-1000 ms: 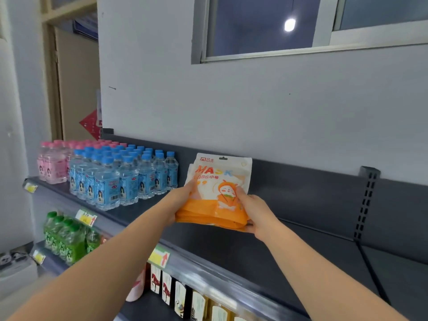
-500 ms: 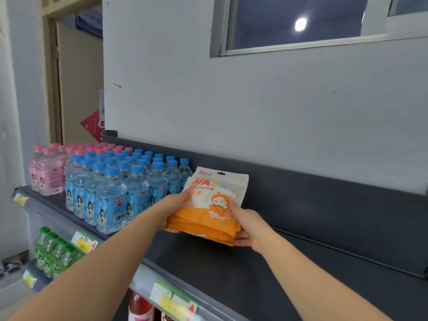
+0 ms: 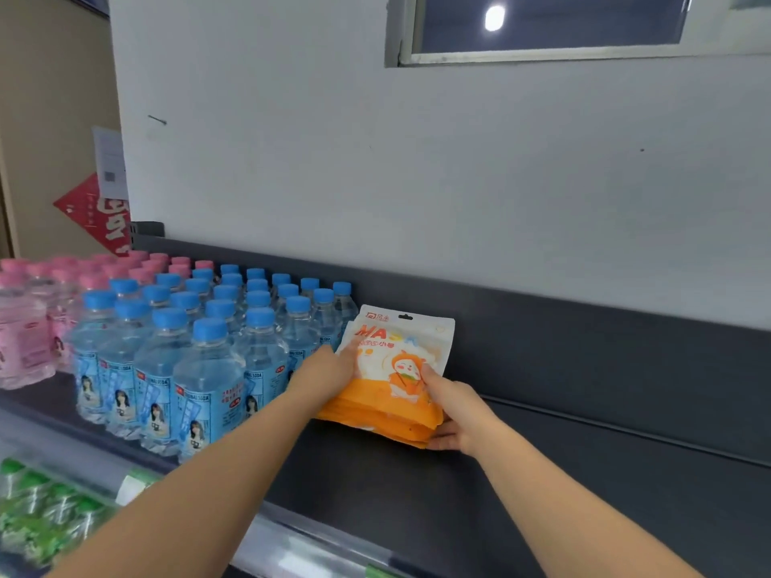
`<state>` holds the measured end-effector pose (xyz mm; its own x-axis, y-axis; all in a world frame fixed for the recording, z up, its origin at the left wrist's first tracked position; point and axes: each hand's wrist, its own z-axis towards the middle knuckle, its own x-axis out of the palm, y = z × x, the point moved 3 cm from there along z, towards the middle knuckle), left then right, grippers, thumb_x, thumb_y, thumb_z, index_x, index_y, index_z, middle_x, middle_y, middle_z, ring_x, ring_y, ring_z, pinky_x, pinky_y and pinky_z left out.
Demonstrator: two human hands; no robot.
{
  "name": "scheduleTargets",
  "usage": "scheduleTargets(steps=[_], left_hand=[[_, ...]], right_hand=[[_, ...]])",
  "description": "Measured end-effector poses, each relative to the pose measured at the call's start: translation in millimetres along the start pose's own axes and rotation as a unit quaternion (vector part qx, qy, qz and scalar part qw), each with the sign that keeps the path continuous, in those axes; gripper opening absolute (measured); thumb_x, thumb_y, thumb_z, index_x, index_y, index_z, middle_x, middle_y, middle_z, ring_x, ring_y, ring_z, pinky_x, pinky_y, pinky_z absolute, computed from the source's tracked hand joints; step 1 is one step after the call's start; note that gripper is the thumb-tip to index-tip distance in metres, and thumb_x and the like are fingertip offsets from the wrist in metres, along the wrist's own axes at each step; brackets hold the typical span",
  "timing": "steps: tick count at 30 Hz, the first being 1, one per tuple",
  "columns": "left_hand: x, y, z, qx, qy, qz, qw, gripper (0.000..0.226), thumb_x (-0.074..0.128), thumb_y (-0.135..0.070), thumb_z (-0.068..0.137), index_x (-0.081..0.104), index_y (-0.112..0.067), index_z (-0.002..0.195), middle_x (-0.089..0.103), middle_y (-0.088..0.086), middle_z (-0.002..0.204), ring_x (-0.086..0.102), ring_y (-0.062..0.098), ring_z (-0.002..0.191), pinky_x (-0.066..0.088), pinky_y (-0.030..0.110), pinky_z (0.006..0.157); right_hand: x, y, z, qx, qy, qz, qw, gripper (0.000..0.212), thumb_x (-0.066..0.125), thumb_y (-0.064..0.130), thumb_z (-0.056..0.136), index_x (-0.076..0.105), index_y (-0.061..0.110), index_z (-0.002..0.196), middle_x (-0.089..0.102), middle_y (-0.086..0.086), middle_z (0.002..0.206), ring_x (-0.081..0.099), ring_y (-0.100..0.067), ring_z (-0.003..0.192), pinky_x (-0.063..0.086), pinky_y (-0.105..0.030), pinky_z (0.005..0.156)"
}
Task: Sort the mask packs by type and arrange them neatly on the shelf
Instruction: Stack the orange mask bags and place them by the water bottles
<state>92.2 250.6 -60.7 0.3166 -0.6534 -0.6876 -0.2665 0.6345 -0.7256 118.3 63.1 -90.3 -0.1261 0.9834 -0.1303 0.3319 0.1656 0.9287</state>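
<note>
Slippage is the likeliest trouble: the stack of orange mask packs (image 3: 396,369) is glossy and several packs thick, held between both hands and tilted back, so a loosened hold could let the packs fan out or slide toward the front edge; the left hand (image 3: 329,371) grips the stack's left side, fingers laid over the top pack's face, and the right hand (image 3: 454,415) pinches the lower right corner, thumb on the front, fingers underneath; whether the bottom edge touches the shelf (image 3: 584,473) I cannot tell; just left of the left hand stand blue-capped soda bottles (image 3: 208,360), close enough that a sideways nudge could, I judge, tip the nearest; further left are pink-capped bottles (image 3: 25,327); right of the right hand the dark grey deck runs on, smooth and probably slick under plastic; behind the hands a low dark back panel (image 3: 584,348) meets a white wall (image 3: 459,181), a window (image 3: 542,22) above; below the left forearm, green-capped bottles (image 3: 41,515) sit blurred on a lower tier.
</note>
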Motion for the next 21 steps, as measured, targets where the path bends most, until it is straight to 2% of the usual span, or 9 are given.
scheduleTargets(steps=[3,5,9,12,14,16,18,21], left_hand=[[-4,-1,2,0.072,-0.071,0.051,0.994,0.058,0.031,-0.049,0.101,0.033,-0.008,0.143,0.056,0.015,0.131,0.056,0.030,0.116,0.044,0.036,0.081],[-5,-2,1,0.126,-0.111,0.094,0.981,0.049,0.032,-0.044,0.102,0.037,-0.010,0.138,0.060,0.013,0.123,0.060,0.028,0.107,0.045,0.035,0.075],[-5,-3,2,0.181,-0.163,0.159,0.957,0.041,0.033,-0.038,0.103,0.042,-0.017,0.137,0.054,0.008,0.129,0.061,0.026,0.106,0.051,0.037,0.078],[-4,-3,4,0.234,-0.172,0.163,0.943,0.040,0.037,-0.032,0.103,0.045,-0.023,0.141,0.048,0.003,0.130,0.053,0.021,0.112,0.052,0.034,0.084],[-3,-2,6,0.274,-0.155,0.160,0.936,0.040,0.038,-0.031,0.103,0.048,-0.022,0.141,0.050,0.001,0.133,0.046,0.019,0.121,0.046,0.034,0.097],[-5,-1,6,0.292,-0.112,0.147,0.938,0.045,0.035,-0.037,0.103,0.045,-0.021,0.144,0.050,0.001,0.139,0.043,0.018,0.128,0.040,0.033,0.103],[-8,1,3,0.291,-0.051,0.144,0.945,0.058,0.033,-0.052,0.099,0.032,-0.024,0.151,0.043,0.001,0.148,0.038,0.019,0.135,0.035,0.035,0.108],[-12,5,-5,0.282,0.049,0.183,0.940,0.090,0.035,-0.079,0.080,0.011,-0.034,0.155,0.020,-0.004,0.160,0.022,0.021,0.145,0.028,0.042,0.114]], right_hand=[[3,1,4,0.008,-0.014,0.033,0.999,0.072,0.065,0.056,0.084,0.041,0.017,0.139,0.060,-0.015,0.122,0.064,-0.036,0.100,0.060,-0.048,0.069],[4,-1,6,0.013,-0.014,0.045,0.999,0.075,0.067,0.056,0.083,0.039,0.018,0.142,0.059,-0.015,0.124,0.064,-0.037,0.101,0.060,-0.050,0.071],[4,-3,11,0.012,-0.009,0.044,0.999,0.082,0.069,0.058,0.079,0.036,0.019,0.144,0.062,-0.016,0.121,0.066,-0.036,0.098,0.059,-0.050,0.074],[4,-2,14,0.005,-0.026,0.029,0.999,0.079,0.068,0.058,0.080,0.039,0.018,0.141,0.062,-0.012,0.123,0.063,-0.033,0.106,0.054,-0.051,0.090],[3,-1,18,-0.002,-0.040,0.015,0.999,0.078,0.068,0.060,0.079,0.043,0.017,0.139,0.061,-0.010,0.126,0.060,-0.031,0.112,0.050,-0.050,0.095],[3,-1,20,-0.007,-0.042,0.008,0.999,0.080,0.067,0.063,0.077,0.045,0.015,0.137,0.061,-0.010,0.125,0.059,-0.031,0.112,0.050,-0.048,0.093],[4,-1,22,-0.011,-0.046,0.008,0.999,0.083,0.066,0.067,0.075,0.046,0.015,0.136,0.061,-0.010,0.126,0.058,-0.032,0.113,0.050,-0.047,0.090],[5,-1,24,-0.021,-0.061,0.007,0.998,0.088,0.064,0.073,0.071,0.046,0.016,0.135,0.060,-0.010,0.127,0.058,-0.033,0.114,0.051,-0.049,0.093]])
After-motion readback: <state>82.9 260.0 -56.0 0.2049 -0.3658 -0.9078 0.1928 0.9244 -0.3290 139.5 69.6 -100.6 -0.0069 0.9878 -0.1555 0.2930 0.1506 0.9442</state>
